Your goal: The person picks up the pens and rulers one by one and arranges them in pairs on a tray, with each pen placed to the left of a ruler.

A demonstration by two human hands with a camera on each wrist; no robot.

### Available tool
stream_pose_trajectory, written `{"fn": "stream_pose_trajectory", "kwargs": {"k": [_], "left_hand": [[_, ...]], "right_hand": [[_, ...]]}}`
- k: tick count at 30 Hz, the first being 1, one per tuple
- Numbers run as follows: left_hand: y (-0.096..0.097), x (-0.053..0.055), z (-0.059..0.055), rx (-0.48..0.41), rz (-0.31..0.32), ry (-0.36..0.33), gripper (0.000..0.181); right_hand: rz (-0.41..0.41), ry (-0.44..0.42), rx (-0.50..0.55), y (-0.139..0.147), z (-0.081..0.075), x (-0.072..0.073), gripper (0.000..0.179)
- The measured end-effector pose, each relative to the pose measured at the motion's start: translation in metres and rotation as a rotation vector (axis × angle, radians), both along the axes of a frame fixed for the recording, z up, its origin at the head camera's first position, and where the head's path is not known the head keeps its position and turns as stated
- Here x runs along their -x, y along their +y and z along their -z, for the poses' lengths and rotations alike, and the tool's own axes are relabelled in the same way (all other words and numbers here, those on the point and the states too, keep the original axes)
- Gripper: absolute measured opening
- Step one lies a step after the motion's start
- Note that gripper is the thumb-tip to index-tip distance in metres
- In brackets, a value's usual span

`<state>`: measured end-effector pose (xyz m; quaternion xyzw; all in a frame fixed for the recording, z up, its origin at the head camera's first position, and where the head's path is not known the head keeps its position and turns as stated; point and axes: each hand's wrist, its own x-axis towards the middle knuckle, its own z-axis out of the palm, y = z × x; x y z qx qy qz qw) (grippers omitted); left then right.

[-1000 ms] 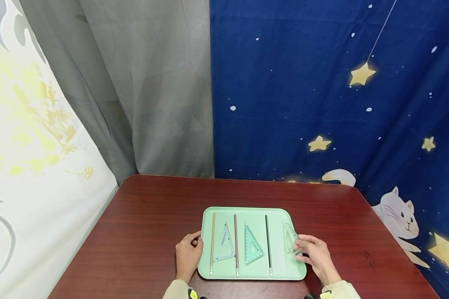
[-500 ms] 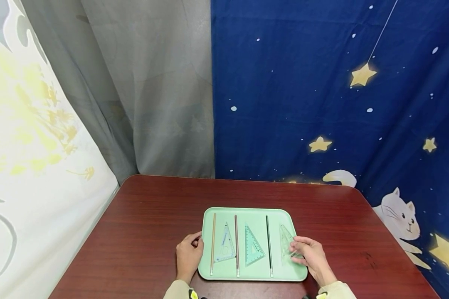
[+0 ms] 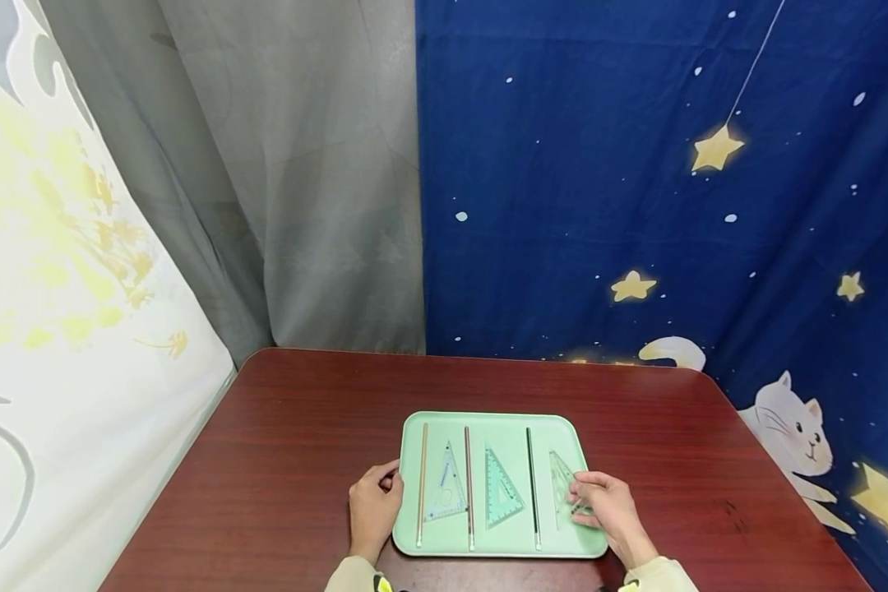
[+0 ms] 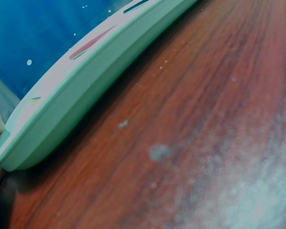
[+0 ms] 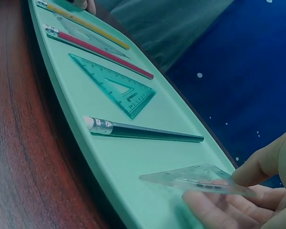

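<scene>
My right hand (image 3: pixel 608 506) pinches a clear set square (image 5: pixel 195 177) by one side, thumb above and fingers beneath, over the right end of a pale green tray (image 3: pixel 506 427). In the right wrist view the square looks tilted and slightly raised off the tray. My left hand (image 3: pixel 373 506) holds the tray's left rim between thumb and fingers; the left wrist view catches only fingertips there. Across the tray from left lie a yellow pencil (image 3: pixel 422 485), another clear set square (image 3: pixel 447 489), a red pencil (image 3: pixel 469 485), a green set square (image 3: pixel 497 485) and a black pencil (image 3: pixel 532 485).
The tray rests on a dark red wooden table (image 3: pixel 311 411), near its front edge. Behind the table hang a grey curtain (image 3: pixel 340 205) and a blue star-patterned cloth (image 3: pixel 533 205). A white patterned cloth (image 3: pixel 67 395) hangs at the left.
The right hand has carried the clear set square leftward, from the tray's right rim to beside the black pencil, and turned it flatter. The left hand stays on the rim.
</scene>
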<state>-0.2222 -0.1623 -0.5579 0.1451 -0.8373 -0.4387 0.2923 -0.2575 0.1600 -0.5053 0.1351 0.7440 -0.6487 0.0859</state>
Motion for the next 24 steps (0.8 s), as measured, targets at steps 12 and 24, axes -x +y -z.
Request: {"fn": "stream_pose_trajectory", "kwargs": {"k": [12,24], "left_hand": [[0.0005,-0.0002,0.0002,0.003,-0.005,-0.025,0.021],[0.0004,-0.0004,-0.0020,0.000,-0.004,-0.020,0.020]], "right_hand": [[-0.016,0.020,-0.099,-0.0028,-0.0048,-0.0018,0.034],[-0.059,0.053,-0.309,-0.0048,-0.0094,-0.0057,0.037]]}}
